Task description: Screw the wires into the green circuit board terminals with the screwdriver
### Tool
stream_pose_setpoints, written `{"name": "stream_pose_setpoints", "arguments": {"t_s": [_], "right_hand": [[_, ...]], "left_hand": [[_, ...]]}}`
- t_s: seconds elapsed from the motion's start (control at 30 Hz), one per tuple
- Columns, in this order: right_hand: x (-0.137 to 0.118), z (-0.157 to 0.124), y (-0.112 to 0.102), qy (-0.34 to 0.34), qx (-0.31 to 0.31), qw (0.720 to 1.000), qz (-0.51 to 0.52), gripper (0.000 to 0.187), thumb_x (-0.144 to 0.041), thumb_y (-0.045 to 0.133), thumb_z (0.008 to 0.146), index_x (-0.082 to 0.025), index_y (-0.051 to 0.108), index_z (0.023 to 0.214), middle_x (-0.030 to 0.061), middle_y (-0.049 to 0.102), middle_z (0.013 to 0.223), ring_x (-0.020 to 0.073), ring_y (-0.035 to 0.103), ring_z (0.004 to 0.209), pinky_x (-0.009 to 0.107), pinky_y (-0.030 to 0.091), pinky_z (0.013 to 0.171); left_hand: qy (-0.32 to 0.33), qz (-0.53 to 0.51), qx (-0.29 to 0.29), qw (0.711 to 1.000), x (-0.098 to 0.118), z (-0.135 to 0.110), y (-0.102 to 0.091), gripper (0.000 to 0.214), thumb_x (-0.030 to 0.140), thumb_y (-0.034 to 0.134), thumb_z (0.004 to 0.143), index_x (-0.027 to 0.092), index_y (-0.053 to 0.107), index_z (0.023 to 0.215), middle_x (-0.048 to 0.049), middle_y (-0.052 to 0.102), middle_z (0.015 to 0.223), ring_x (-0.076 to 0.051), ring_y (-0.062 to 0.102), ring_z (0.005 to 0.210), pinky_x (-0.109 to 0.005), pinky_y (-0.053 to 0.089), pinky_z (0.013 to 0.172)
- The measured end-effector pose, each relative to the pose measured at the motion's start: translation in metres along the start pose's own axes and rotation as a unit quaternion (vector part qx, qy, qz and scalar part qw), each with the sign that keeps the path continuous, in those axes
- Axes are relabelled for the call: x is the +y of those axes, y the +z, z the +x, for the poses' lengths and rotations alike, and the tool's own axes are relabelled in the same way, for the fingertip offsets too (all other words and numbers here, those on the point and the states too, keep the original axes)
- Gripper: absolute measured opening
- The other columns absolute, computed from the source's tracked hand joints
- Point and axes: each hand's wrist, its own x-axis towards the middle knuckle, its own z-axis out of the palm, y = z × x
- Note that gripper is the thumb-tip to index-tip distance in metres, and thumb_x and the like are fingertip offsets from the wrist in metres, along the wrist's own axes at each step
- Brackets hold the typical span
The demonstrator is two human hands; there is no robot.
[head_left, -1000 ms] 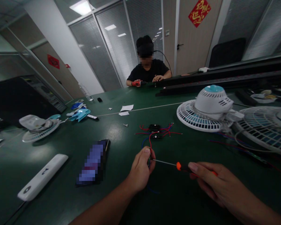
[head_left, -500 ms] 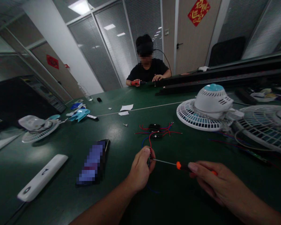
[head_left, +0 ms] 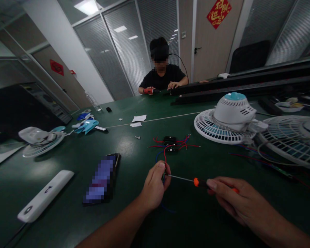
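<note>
My left hand (head_left: 156,184) is closed on a small green circuit board (head_left: 164,176), mostly hidden by the fingers. A red wire (head_left: 165,155) and a blue wire (head_left: 157,157) rise from it. In my right hand (head_left: 234,196) is a screwdriver (head_left: 200,182) with a black and orange handle. Its thin shaft points left, and the tip reaches the board between my left fingers; exact contact cannot be made out. Just beyond my left hand lie two small black modules (head_left: 169,140) with red and blue leads.
A phone (head_left: 100,181) and a white power strip (head_left: 46,196) lie left. White fans rest on the right (head_left: 229,119) and far left (head_left: 42,139). Paper scraps (head_left: 138,119) lie mid-table. Across the table, a person (head_left: 161,74) holds a red power tool (head_left: 150,91).
The whole view has shifted very slightly. Both hands keep their holds, and the screwdriver stays at the board with almost no visible motion.
</note>
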Motion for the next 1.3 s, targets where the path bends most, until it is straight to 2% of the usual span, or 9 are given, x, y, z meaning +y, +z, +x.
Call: {"name": "stream_pose_setpoints", "arguments": {"t_s": [0.23,0.53,0.97,1.17,1.3], "right_hand": [[-0.0060,-0.0022,0.0005,0.006,0.000,1.000,-0.018,0.054,-0.073,0.051,0.073,-0.020,0.060,0.069,-0.0081,0.039,0.047,0.0061,0.034,0.038,0.018,0.021,0.035],[0.0011,-0.0004,-0.0007,-0.001,-0.008,1.000,-0.005,0.048,-0.067,0.052,0.078,-0.020,0.061,0.072,-0.0082,0.039,0.048,0.0061,0.033,0.039,0.018,0.021,0.035],[-0.0044,-0.0021,0.0003,-0.010,-0.006,1.000,-0.010,0.049,-0.068,0.053,0.076,-0.020,0.059,0.068,-0.0089,0.038,0.046,0.0061,0.031,0.037,0.019,0.023,0.035],[-0.0046,-0.0041,0.0004,-0.015,-0.009,1.000,-0.007,0.045,-0.063,0.053,0.081,-0.020,0.059,0.070,-0.0088,0.038,0.048,0.0062,0.032,0.039,0.019,0.023,0.036],[-0.0059,-0.0035,0.0003,-0.007,-0.010,1.000,-0.002,0.044,-0.063,0.056,0.078,-0.020,0.059,0.069,-0.0091,0.037,0.046,0.0060,0.030,0.037,0.019,0.022,0.035]], "left_hand": [[0.005,-0.008,-0.004,1.000,-0.0028,0.0014,-0.0007,0.039,0.047,0.033,0.092,0.017,0.051,0.076,0.0081,0.037,0.047,-0.007,0.029,0.040,-0.020,0.023,0.041],[-0.016,-0.006,0.022,1.000,0.0013,0.0009,0.0025,0.039,0.053,0.039,0.086,0.018,0.050,0.073,0.0091,0.034,0.046,-0.007,0.027,0.039,-0.020,0.022,0.041],[0.006,0.000,0.003,1.000,-0.0012,0.0019,0.0015,0.038,0.048,0.034,0.091,0.018,0.050,0.074,0.0082,0.036,0.046,-0.008,0.028,0.040,-0.021,0.024,0.042],[-0.013,-0.004,0.018,1.000,-0.0001,0.0007,0.0011,0.037,0.049,0.036,0.090,0.018,0.049,0.074,0.0085,0.035,0.048,-0.008,0.027,0.040,-0.022,0.023,0.042],[-0.010,-0.009,0.014,1.000,0.0012,0.0010,0.0021,0.037,0.050,0.037,0.089,0.018,0.049,0.073,0.0086,0.035,0.048,-0.008,0.026,0.039,-0.022,0.022,0.042]]}}
